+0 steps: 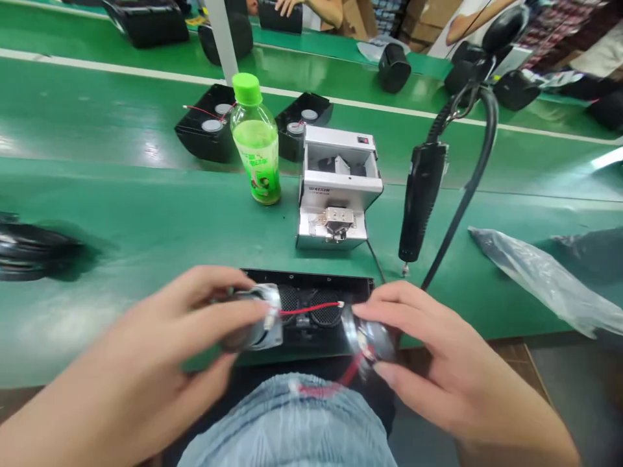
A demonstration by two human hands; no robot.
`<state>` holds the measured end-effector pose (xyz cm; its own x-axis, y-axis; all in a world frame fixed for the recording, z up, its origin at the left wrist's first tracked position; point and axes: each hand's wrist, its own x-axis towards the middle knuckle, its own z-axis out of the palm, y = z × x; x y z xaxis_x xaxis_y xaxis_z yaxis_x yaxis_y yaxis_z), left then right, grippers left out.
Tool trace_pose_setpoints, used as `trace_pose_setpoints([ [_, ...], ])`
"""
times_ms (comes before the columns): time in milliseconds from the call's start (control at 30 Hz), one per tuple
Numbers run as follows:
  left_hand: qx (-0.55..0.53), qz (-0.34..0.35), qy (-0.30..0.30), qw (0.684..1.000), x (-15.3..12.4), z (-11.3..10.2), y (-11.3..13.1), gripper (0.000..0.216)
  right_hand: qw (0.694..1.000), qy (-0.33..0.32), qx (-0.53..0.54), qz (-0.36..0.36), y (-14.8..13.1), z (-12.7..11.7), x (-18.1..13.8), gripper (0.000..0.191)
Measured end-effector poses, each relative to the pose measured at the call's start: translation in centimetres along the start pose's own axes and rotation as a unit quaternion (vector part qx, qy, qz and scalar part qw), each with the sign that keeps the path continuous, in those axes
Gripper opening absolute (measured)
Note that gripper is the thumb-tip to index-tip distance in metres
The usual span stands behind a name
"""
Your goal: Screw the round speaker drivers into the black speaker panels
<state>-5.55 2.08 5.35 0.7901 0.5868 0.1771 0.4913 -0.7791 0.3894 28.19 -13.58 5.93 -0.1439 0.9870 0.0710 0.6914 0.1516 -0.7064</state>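
Observation:
My left hand (204, 331) grips a round metal-framed speaker driver (265, 324) by its sides. In my right hand (413, 350) is a second speaker driver (372, 340), blurred by motion, with a red wire (318, 390) trailing below it. Another red wire (309, 307) with a small white plug stretches from the left driver toward the right one. Both drivers are above a black speaker housing (302, 280) at the table's near edge. Two round mesh grilles (326, 314) show inside the housing between my hands.
Behind the housing stands a silver bench machine (341, 185), with a green-capped bottle (256, 146) to its left. A black electric screwdriver (422, 201) hangs at the right. Beyond are black housings with drivers (207, 123). Plastic bags (549, 279) lie right; a co-worker's hand (287, 6) is across the line.

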Motion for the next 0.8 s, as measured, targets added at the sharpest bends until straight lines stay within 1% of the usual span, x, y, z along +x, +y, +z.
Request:
trace_pose_setpoints([
  [33, 0.012, 0.062, -0.029, 0.998, 1.5, 0.6, 0.8, 0.044, 1.0, 0.014, -0.004, -0.003, -0.3, 0.5, 1.0, 0.056],
  [67, 0.029, 0.108, -0.045, 0.993, 2.8, 1.2, 1.4, 0.049, 0.999, 0.034, -0.005, 0.004, -0.5, 0.9, 1.6, 0.056],
  [100, 0.047, 0.142, -0.062, 0.987, 3.8, 1.8, 1.6, 0.052, 0.998, 0.053, -0.003, 0.015, -0.4, 1.2, 1.8, 0.055],
  [133, 0.063, 0.156, -0.074, 0.983, 4.7, 2.3, 1.6, 0.052, 0.997, 0.07, 0.008, 0.028, -0.3, 1.5, 1.8, 0.054],
  [200, 0.086, 0.163, -0.102, 0.977, 5.5, 3.4, 1.0, 0.048, 0.993, 0.097, 0.047, 0.056, 0.3, 1.8, 1.1, 0.053],
  [267, 0.097, 0.168, -0.135, 0.972, 5.7, 4.4, 0.2, 0.044, 0.987, 0.115, 0.085, 0.073, 0.9, 2.2, 0.3, 0.052],
  [333, 0.096, 0.175, -0.152, 0.968, 5.6, 5.0, -0.4, 0.047, 0.983, 0.128, 0.106, 0.084, 1.5, 2.6, -0.2, 0.053],
  [433, 0.083, 0.184, -0.146, 0.968, 5.6, 5.0, -0.7, 0.059, 0.978, 0.143, 0.122, 0.09, 2.1, 3.1, -0.1, 0.056],
  [500, 0.08, 0.193, -0.128, 0.969, 5.7, 4.5, -0.6, 0.058, 0.976, 0.15, 0.133, 0.087, 2.3, 3.2, 0.2, 0.056],
  [600, 0.074, 0.193, -0.091, 0.974, 6.3, 3.9, 0.1, 0.041, 0.973, 0.159, 0.147, 0.084, 2.3, 3.3, 0.6, 0.053],
  [667, 0.077, 0.175, -0.08, 0.978, 6.8, 4.3, 1.2, 0.031, 0.971, 0.158, 0.157, 0.085, 2.2, 3.2, 0.7, 0.052],
  [700, 0.084, 0.166, -0.091, 0.978, 7.1, 4.8, 1.9, 0.027, 0.971, 0.153, 0.161, 0.084, 2.0, 3.1, 0.8, 0.052],
  [733, 0.095, 0.157, -0.114, 0.976, 7.5, 5.4, 2.7, 0.026, 0.972, 0.145, 0.164, 0.084, 1.9, 3.0, 0.8, 0.052],
  [800, 0.112, 0.139, -0.186, 0.966, 8.4, 6.9, 4.0, 0.031, 0.974, 0.13, 0.164, 0.082, 1.6, 2.9, 0.8, 0.054],
])
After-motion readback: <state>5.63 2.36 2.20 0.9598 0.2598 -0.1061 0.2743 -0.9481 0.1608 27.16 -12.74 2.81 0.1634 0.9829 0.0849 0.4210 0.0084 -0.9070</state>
